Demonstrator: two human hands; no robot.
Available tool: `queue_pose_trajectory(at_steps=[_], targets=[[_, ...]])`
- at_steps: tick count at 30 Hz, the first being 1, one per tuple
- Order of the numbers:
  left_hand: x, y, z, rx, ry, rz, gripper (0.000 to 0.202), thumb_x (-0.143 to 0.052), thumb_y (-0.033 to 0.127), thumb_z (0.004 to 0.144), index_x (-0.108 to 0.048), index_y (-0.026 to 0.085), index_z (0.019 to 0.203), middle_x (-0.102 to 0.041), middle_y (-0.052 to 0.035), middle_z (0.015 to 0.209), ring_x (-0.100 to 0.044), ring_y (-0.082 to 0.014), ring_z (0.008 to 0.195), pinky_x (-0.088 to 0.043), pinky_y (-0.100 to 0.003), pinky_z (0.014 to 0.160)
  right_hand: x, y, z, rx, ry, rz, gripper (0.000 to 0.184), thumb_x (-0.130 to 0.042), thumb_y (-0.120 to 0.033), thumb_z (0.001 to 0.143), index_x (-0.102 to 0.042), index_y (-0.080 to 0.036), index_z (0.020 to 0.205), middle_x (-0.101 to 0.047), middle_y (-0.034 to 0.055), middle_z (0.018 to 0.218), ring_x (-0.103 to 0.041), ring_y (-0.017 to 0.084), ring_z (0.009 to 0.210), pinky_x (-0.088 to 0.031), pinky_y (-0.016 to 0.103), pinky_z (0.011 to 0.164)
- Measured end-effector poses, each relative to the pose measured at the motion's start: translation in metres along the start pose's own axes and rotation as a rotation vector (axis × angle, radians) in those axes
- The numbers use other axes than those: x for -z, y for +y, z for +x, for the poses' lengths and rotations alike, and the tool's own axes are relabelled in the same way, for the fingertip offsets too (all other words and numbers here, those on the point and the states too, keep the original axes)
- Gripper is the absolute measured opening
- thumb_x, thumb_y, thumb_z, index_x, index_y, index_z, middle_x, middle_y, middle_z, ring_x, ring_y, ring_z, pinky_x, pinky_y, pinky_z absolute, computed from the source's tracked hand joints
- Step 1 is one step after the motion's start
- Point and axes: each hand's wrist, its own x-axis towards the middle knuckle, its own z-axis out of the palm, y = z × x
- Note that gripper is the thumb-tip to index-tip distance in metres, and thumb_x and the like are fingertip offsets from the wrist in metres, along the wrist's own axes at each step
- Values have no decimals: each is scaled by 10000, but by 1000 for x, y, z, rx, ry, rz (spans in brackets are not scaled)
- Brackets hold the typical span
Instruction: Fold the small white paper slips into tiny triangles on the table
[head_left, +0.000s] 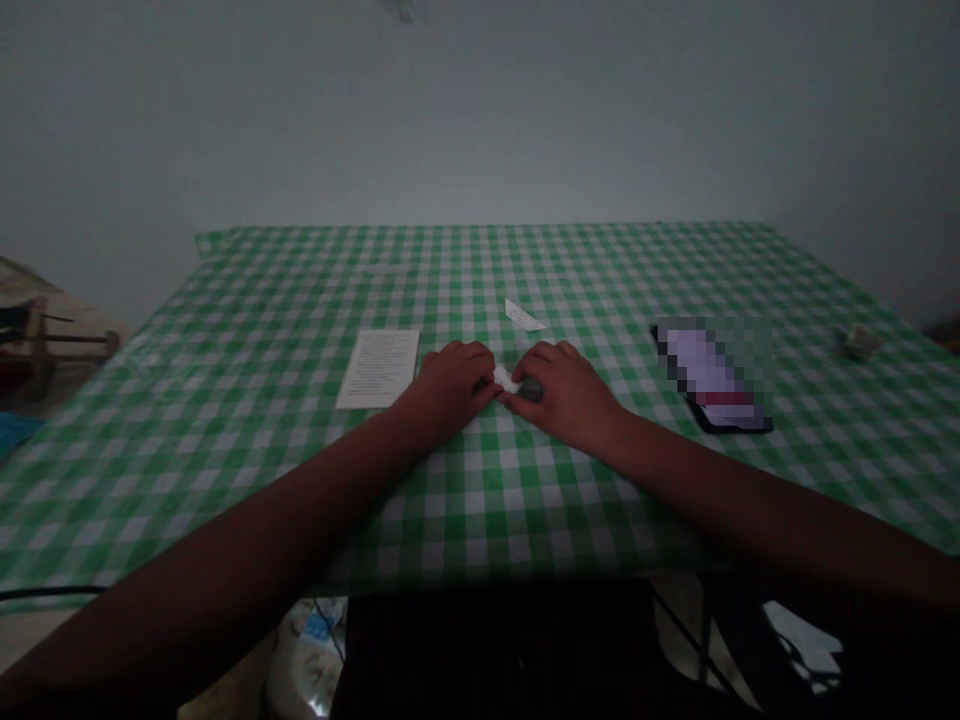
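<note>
Both my hands rest on the middle of a table covered in a green-and-white checked cloth [480,500]. My left hand [450,385] and my right hand [562,390] meet fingertip to fingertip, each pinched on a small white piece [506,379] held between them. A small dark object [531,389] sits under the fingers of my right hand; I cannot make out what it is. The light is dim.
A printed paper sheet [379,368] lies left of my hands. A small white slip [523,316] lies just beyond them. A phone [712,378] lies to the right, and a small pale object [859,343] sits near the right edge. Wooden furniture [45,345] stands at far left.
</note>
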Motion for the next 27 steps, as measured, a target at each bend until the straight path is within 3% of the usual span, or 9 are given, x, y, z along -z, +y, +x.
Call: queue_pose_trajectory(at_steps=[5, 10, 14, 17, 20, 27], targets=[[7, -5, -1, -42, -41, -13, 67, -568, 230, 942, -626, 195, 945, -665, -49, 1128, -568, -225, 1054, -421, -390, 930, -1, 4, 1, -14, -27, 46, 274, -685, -473, 864, -660, -220, 963, -652, 75, 1072, -557, 280, 1031, -430, 401, 841], [16, -7, -6, -58, -99, 6, 185, -511, 208, 951, -629, 225, 1092, -651, -36, 1262, -548, -252, 1163, -377, -437, 963, 0, 11, 2, 4, -70, 112, 298, -730, -447, 810, -654, -229, 998, -643, 78, 1117, -552, 286, 1058, -425, 404, 841], [13, -7, -7, -37, -59, -25, 134, -552, 226, 918, -639, 233, 1020, -660, -26, 1237, -557, -247, 1145, -373, -425, 943, 0, 10, 2, -20, -57, 155, 232, -720, -391, 821, -655, -232, 977, -644, 67, 1098, -559, 272, 1035, -420, 390, 836], [7, -7, -6, -19, -14, -32, 95, -588, 303, 918, -632, 238, 972, -666, -20, 1207, -557, -245, 1132, -372, -415, 917, 0, 6, 1, -32, -11, 129, 234, -677, -444, 870, -647, -222, 935, -643, 72, 1061, -559, 263, 1003, -417, 387, 829], [3, -8, -5, 11, -19, -40, 100, -611, 310, 909, -626, 238, 976, -657, -22, 1218, -543, -249, 1135, -375, -408, 900, -1, 3, 1, -34, -1, 99, 283, -667, -496, 879, -635, -220, 936, -639, 73, 1056, -556, 263, 995, -414, 385, 818], [6, -8, -4, 27, -32, -85, 68, -600, 268, 907, -620, 230, 961, -648, -23, 1224, -537, -249, 1142, -384, -434, 921, -1, 6, 1, -31, -44, 81, 251, -676, -455, 872, -623, -233, 977, -630, 68, 1103, -545, 273, 1032, -417, 386, 821]])
